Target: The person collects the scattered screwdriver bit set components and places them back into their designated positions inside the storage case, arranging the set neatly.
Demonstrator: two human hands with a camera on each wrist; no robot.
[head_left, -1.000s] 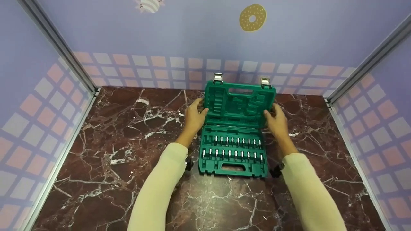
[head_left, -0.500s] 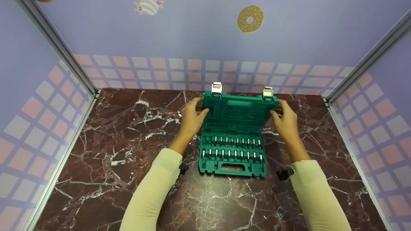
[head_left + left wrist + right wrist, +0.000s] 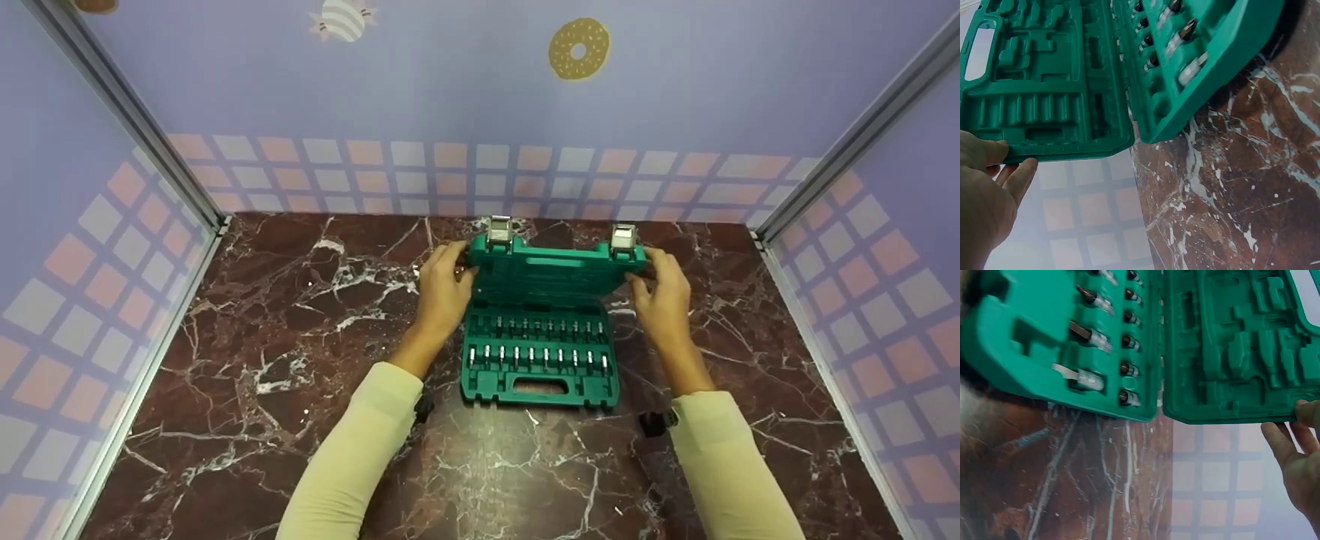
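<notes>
A green plastic socket case (image 3: 491,386) lies on the marbled surface with its lid (image 3: 555,277) raised and leaning toward the base. Two rows of metal bit sockets (image 3: 545,356) sit in the base. At the lid's left edge my left hand (image 3: 442,292) pinches the rim between thumb and fingers. My right hand (image 3: 663,300) holds the opposite edge the same way, its thumb on the inner side. Moulded recesses inside the lid (image 3: 1044,107) hold nothing in the left wrist view. Two metal latches (image 3: 500,231) stick up from the lid's front edge.
A purple wall (image 3: 450,82) with a pink and white check band rises behind the case. Side walls with metal corner posts (image 3: 150,120) stand left and right. Dark red marbled tabletop (image 3: 285,420) surrounds the case.
The lid has tilted from nearly upright down toward the base, its latches coming forward. Both hands have moved with it, keeping hold of its side edges.
</notes>
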